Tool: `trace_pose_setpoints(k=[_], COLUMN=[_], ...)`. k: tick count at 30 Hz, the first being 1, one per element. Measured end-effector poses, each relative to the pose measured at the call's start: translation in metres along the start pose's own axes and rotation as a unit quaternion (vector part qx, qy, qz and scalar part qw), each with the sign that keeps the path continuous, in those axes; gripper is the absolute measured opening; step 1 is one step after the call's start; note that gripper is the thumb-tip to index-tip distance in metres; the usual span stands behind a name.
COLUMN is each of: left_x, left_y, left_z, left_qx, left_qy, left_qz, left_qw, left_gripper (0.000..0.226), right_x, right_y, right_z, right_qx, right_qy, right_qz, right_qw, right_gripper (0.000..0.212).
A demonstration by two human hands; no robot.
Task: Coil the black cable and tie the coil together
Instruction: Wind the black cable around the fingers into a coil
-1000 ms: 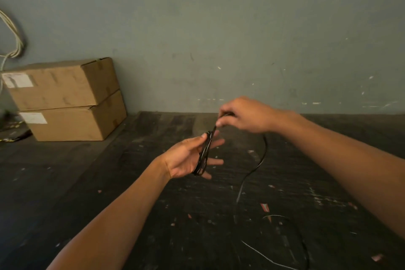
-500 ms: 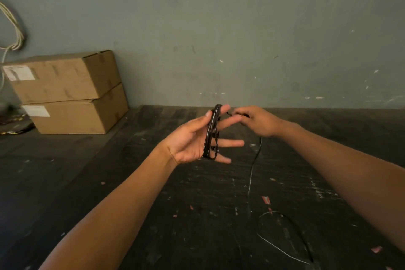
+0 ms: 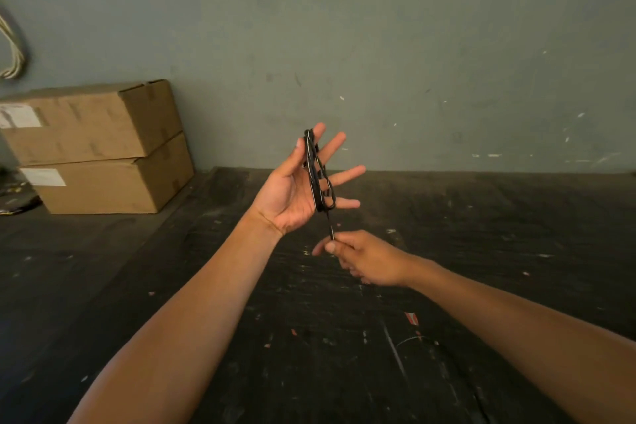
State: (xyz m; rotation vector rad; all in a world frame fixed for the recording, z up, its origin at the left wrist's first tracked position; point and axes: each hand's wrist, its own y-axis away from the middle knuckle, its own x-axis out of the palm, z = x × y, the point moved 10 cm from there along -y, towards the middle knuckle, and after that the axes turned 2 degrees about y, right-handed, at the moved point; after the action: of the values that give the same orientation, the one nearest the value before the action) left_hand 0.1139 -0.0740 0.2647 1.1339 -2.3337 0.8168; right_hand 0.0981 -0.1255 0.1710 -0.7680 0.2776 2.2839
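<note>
The left hand is raised palm-up with its fingers spread apart, and the black cable is looped in several turns around those fingers, from the fingertips down to the little finger; a short strand drops from the bottom of the coil to the right hand, whose thumb and forefinger are pinched together on it just below the left palm. More of the cable lies on the dark, scuffed floor at lower right; two stacked cardboard boxes stand against the grey-green wall at left
</note>
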Motion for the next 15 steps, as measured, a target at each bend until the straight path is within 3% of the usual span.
trace_pose_setpoints(k=[6,15], left_x=[-0.034,-0.072], left_y=[0.003,0.015], left_z=[-0.008,0.025], left_qx=[0.032,-0.044], left_qy=[-0.009,-0.115], left_qz=[-0.093,-0.191], left_qw=[0.995,0.974], left_gripper=[0.044,0.04], right_x=[0.001,-0.042], right_y=[0.005,0.005], right_z=[0.032,0.07], right_qx=[-0.043,-0.084], right_qy=[0.097,0.248], right_qz=[0.022,-0.014], right_qw=[0.994,0.965], right_gripper=[0.031,0.025])
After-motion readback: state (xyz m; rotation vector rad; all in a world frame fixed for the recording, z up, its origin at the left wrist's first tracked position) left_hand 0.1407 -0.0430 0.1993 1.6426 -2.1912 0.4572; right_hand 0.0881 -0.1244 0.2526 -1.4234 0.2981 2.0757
